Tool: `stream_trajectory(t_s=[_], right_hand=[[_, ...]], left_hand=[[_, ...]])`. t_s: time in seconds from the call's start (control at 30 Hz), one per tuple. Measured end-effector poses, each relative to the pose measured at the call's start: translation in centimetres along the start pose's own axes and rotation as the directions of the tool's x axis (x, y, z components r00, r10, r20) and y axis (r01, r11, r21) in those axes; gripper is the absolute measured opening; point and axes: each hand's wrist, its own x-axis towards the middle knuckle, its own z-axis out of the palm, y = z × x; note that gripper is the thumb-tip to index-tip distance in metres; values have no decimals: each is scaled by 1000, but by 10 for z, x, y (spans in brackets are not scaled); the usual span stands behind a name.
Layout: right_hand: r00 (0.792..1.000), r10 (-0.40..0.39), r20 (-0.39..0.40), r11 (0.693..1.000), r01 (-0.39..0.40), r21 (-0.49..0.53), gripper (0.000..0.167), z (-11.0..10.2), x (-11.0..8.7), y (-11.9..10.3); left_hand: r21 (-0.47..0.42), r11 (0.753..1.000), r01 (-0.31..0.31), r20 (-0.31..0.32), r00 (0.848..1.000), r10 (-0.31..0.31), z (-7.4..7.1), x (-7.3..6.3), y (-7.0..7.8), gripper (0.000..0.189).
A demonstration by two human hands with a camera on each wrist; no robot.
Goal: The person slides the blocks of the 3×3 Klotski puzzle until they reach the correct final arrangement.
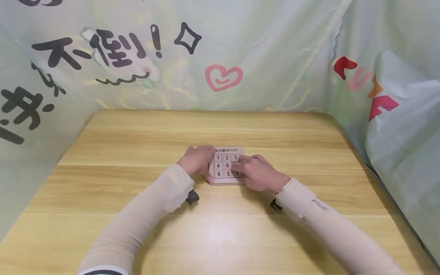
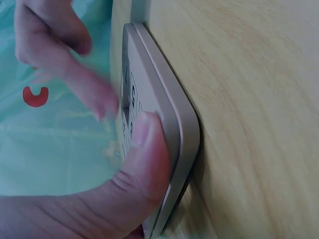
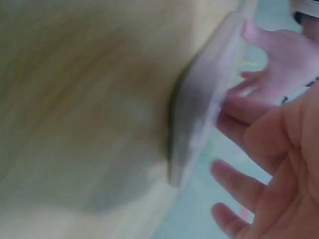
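A number sliding puzzle (image 1: 223, 165), a flat pale board of square numbered tiles, lies on the wooden table. My left hand (image 1: 197, 159) grips its left side, fingers at the far corner and thumb near the front corner. In the left wrist view that thumb (image 2: 144, 164) presses on the frame's rim. My right hand (image 1: 260, 174) reaches over from the right, its index finger stretched onto the tiles at the right of the middle row. Tiles 1, 2, 3, 4, 8, 6 and 5 show; the 7 is partly covered. In the right wrist view the other fingers are spread apart.
The wooden table (image 1: 220, 229) stretches around the puzzle on all sides. Pale green printed cloth (image 1: 275, 57) hangs behind and at both sides of it. Small black clips (image 1: 193, 197) sit at my wrists, below the sleeves.
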Motion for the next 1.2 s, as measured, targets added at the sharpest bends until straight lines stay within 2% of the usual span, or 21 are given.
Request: stream_trajectory(t_s=[0.1,0.27,0.33,0.4,0.5,0.67,0.8,0.9,1.07,1.2], right_hand=[[1000,17,8,1000,-17,-6,50,6,6,1],[996,90,-17,993,-91,-70,37,5,6,9],[998,60,-37,996,-62,-63,36,4,3,10],[1000,-1,-22,999,0,-38,39,4,1,7],[999,-34,7,999,34,-27,45,6,1,0],[997,56,56,994,-51,-92,55,5,5,-10],[996,-43,78,998,46,-41,57,5,8,-19],[994,-94,56,995,95,-21,49,5,9,-21],[1000,-1,-11,1000,1,-10,38,-2,5,-9],[1000,19,11,999,-19,32,39,-4,-2,1]], left_hand=[[3,1000,-5,-3,1000,5,-1,0,0,102],[-17,1000,-18,-11,1000,18,0,-1,1,101],[-26,999,-20,-12,1000,20,0,-2,1,101],[-25,999,-21,-8,1000,21,0,-2,1,102],[-18,1000,-25,-13,1000,25,-1,-2,1,102],[0,1000,-22,-21,1000,22,-1,-1,1,104],[9,1000,-28,-12,1000,28,-1,0,1,105],[24,999,-30,-10,999,30,-1,-1,0,107],[22,999,-30,-4,1000,31,-2,-2,-1,111],[2,1000,-31,-1,1000,31,-2,-3,-2,110]])
